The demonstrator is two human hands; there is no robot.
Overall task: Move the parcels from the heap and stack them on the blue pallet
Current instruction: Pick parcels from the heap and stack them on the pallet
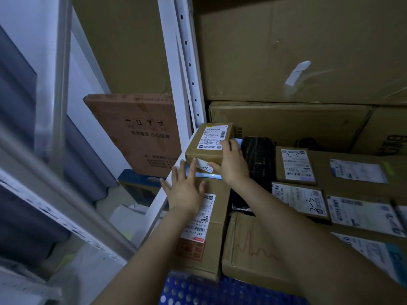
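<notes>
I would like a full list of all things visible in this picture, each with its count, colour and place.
small parcel: one, brown, top left of the stack
long parcel: one, brown, below it
black parcel: one, black, right of the small parcel
labelled parcels: several, brown, right side
blue pallet: one, blue, bottom edge
large cartons: several, brown, behind
flat carton: one, reddish brown, leaning at left
shelf post: one, white, centre
left hand: flat on the long parcel
right hand: grips the small parcel

I have one wide-angle head view: it looks forward and down, close over the left hand (187, 191), right hand (234, 164) and small parcel (208, 140), blue pallet (198, 291) at bottom.
</notes>
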